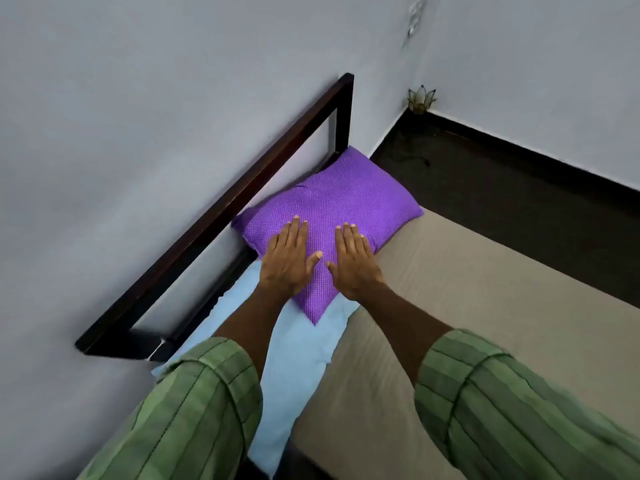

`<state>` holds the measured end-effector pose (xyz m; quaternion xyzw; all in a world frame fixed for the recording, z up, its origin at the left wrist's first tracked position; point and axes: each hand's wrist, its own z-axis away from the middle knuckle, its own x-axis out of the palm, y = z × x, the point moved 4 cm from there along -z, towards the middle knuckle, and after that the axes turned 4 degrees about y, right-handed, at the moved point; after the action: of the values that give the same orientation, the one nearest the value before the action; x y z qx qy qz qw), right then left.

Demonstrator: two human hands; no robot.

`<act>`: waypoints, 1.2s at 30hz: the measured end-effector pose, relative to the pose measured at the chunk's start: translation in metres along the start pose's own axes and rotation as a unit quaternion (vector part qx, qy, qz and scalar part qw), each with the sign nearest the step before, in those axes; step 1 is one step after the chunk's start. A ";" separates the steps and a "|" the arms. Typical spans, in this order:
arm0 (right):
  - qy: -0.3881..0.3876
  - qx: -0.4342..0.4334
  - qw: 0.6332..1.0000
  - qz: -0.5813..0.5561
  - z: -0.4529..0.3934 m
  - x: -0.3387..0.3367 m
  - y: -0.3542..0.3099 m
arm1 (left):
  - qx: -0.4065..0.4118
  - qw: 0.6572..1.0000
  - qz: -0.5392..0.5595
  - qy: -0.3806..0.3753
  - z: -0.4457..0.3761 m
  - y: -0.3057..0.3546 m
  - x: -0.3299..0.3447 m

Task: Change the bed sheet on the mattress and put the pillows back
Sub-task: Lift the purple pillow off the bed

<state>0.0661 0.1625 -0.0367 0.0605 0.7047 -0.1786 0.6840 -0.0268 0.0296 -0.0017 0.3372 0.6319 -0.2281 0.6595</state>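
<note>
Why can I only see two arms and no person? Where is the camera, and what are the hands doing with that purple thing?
The camera sits on the person's head and looks forward and down, so you see only what they see: their own arms in green striped sleeves. There is just this one picture, taken from up there.

The person is making a bed. The beige sheet covers the mattress. Next to the dark wooden headboard lies a light blue pillow, and a purple pillow lies partly on top of it.

The left hand and the right hand lie flat on the purple pillow with straight fingers. They hold nothing; they look to be patting it into place.

In the far corner of the floor stands a small flower-shaped ornament.
</note>
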 end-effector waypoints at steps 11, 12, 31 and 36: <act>-0.146 0.292 0.895 -0.304 -0.066 0.133 0.021 | -0.458 0.832 0.307 -0.057 -0.055 -0.062 0.128; -0.154 0.294 0.894 -0.302 -0.067 0.137 0.021 | -0.499 0.788 0.359 -0.031 -0.053 -0.063 0.137; -0.123 0.321 0.852 -0.395 0.017 0.068 0.010 | -0.549 0.692 0.469 -0.008 0.037 -0.031 0.072; -0.085 0.356 0.769 -0.525 0.095 0.048 -0.024 | -0.531 0.694 0.483 0.055 0.115 -0.024 0.030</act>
<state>0.1447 0.1004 -0.0800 -0.0953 0.4519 -0.7520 0.4703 0.0366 -0.0667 -0.0381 0.2014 0.4329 0.5141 0.7125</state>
